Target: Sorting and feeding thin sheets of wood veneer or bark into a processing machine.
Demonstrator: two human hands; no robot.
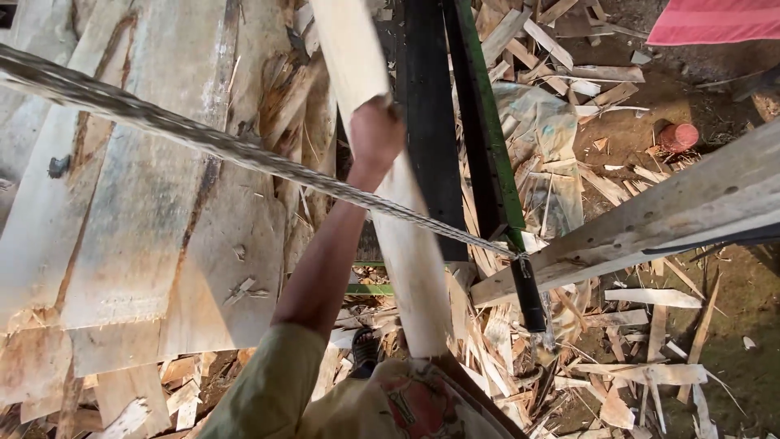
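Step in hand, as judged: a long pale plank [402,244] is held up and carried lengthwise over the scrap pile. The left hand [375,134] is closed round the plank's edge approx. mid-length; plank runs from top of view down past the torso, w/ the grip on its left side. Right hand isn't seen. Next move likely needs steady steering clear of the taut rope [244,150] and the black-green frame [455,122].

plank [406,244]: pale matt wood | cable [203,138]: twisted metal | frame [426,122]: dark metal
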